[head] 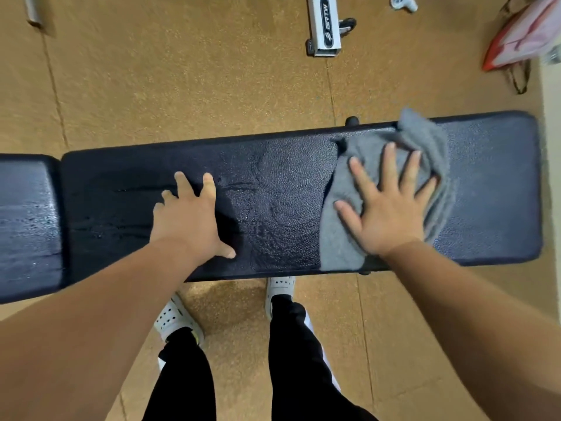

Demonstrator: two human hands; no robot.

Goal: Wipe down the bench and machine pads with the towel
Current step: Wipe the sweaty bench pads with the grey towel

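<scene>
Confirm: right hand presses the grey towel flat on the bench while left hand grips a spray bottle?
No bottle: the head view shows the left hand empty, resting on the bench. The right hand does press the grey towel flat there.

towel (343,238) on bench (279,177), right of middle

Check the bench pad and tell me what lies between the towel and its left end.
Only the left hand, resting on the bench left of the towel that the right hand presses. Nothing else visible lies on that stretch.
</scene>
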